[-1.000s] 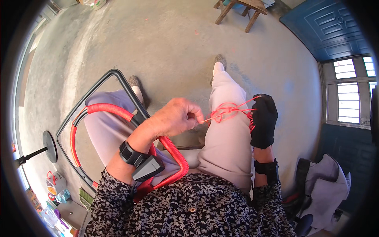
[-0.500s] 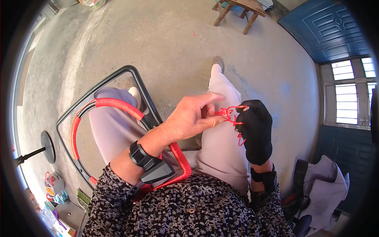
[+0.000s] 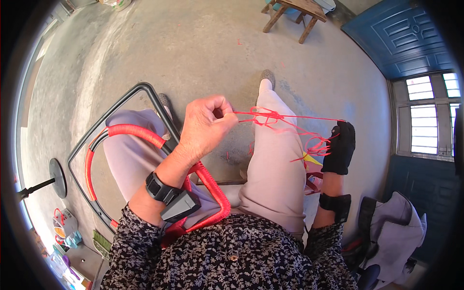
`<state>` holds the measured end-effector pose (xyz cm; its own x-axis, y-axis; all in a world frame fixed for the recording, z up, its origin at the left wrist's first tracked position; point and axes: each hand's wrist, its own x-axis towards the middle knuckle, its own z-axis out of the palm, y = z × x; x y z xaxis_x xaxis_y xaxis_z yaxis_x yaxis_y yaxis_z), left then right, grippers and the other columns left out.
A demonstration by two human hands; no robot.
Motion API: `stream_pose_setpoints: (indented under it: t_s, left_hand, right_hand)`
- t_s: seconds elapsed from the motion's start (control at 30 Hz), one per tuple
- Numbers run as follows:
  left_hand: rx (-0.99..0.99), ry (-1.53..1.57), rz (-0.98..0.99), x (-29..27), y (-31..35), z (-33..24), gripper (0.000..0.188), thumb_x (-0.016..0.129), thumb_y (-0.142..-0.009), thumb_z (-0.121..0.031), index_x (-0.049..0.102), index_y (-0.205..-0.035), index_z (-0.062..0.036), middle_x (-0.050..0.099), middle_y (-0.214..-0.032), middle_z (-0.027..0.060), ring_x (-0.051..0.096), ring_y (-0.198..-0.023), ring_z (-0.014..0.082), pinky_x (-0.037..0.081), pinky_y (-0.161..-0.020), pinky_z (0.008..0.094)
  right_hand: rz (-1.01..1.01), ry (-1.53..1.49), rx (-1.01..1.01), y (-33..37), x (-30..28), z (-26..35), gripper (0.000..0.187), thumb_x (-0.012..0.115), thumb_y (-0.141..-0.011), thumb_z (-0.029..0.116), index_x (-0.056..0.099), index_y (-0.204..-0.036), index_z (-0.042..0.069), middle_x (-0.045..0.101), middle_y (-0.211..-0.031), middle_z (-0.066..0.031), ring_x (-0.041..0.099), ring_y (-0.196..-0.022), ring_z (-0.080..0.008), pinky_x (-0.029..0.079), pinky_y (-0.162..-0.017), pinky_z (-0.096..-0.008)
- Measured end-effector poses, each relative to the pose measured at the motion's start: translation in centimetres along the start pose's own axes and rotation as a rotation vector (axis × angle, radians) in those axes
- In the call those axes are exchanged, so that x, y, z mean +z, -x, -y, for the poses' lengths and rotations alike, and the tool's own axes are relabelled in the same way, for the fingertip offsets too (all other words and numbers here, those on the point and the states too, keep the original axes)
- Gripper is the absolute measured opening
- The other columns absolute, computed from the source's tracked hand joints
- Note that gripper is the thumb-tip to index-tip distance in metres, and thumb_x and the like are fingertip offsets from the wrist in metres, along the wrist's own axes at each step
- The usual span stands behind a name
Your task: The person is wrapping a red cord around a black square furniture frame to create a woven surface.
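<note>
A tangled red cord (image 3: 272,116) stretches between my two hands above my right thigh. My bare left hand (image 3: 207,123) pinches one end, thumb against curled fingers. At the other end my right hand (image 3: 341,147), in a black glove, is closed on the cord, with loose loops hanging beside its fingers. Across my left thigh lies a black tubular frame (image 3: 153,99) with a curved handle (image 3: 137,131) wrapped in red cord. Part of its lower bar, also wrapped in red, runs beneath my left forearm.
A wooden stool (image 3: 302,10) stands at the far right, near a blue door (image 3: 403,36). Padded grey fabric (image 3: 398,237) is heaped at the lower right. A pink and yellow bag (image 3: 314,169) sits beside my right thigh. On the left is a round black base (image 3: 58,178).
My hands have moved apart, left hand to the left and right hand to the right. The bunched cord between them is now drawn out. The frame has tilted slightly leftward.
</note>
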<state>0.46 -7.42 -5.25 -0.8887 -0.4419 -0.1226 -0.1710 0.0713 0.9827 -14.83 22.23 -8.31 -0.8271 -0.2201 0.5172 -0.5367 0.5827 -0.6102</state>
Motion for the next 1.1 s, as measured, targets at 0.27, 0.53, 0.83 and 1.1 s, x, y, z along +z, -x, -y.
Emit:
stream_pose_setpoints:
  t_s: [0.27, 0.53, 0.83, 1.1]
  left_hand:
    - [-0.208, 0.377, 0.217, -1.1, 0.2, -0.6, 0.006, 0.059, -0.085, -0.007, 0.058, -0.079, -0.0051, 0.062, -0.075, 0.003, 0.054, -0.056, 0.0051, 0.042, -0.047, 0.0184]
    - [-0.214, 0.499, 0.353, -1.0, 0.7, -1.5, 0.022, 0.052, -0.093, -0.023, 0.06, -0.086, -0.0039, 0.063, -0.068, 0.0053, 0.049, -0.047, 0.0065, 0.038, -0.043, 0.0184]
    - [-0.26, 0.58, 0.161, -1.5, 0.2, -1.9, 0.02, 0.048, -0.094, -0.022, 0.059, -0.088, -0.0067, 0.061, -0.062, 0.0047, 0.045, -0.044, 0.006, 0.03, -0.037, 0.0195]
    - [-0.22, 0.459, -0.12, -1.8, 0.0, 0.2, 0.018, 0.05, -0.095, -0.024, 0.058, -0.089, -0.0089, 0.065, -0.083, 0.0037, 0.051, -0.053, 0.0036, 0.032, -0.039, 0.0165]
  right_hand:
    - [0.089, -0.627, 0.887, -0.6, -0.6, 1.4, 0.016, 0.057, -0.085, 0.001, 0.063, -0.099, 0.003, 0.064, -0.097, -0.007, 0.058, -0.077, -0.0127, 0.047, -0.066, -0.0266]
    - [0.453, -0.105, 0.048, -0.5, 1.4, 10.3, 0.037, 0.075, -0.07, 0.01, 0.062, -0.104, 0.007, 0.067, -0.102, -0.008, 0.061, -0.069, -0.0172, 0.048, -0.065, -0.0283]
    - [0.822, -0.373, 0.595, -1.4, 2.2, 12.7, 0.016, 0.057, -0.088, 0.015, 0.069, -0.093, 0.005, 0.055, -0.059, 0.0, 0.047, -0.054, -0.0056, 0.04, -0.051, -0.0223]
    - [0.148, -0.959, 0.883, -1.4, -2.0, 3.3, 0.021, 0.049, -0.089, 0.015, 0.056, -0.101, -0.001, 0.04, -0.064, 0.0016, 0.039, -0.056, -0.0065, 0.033, -0.053, -0.0209]
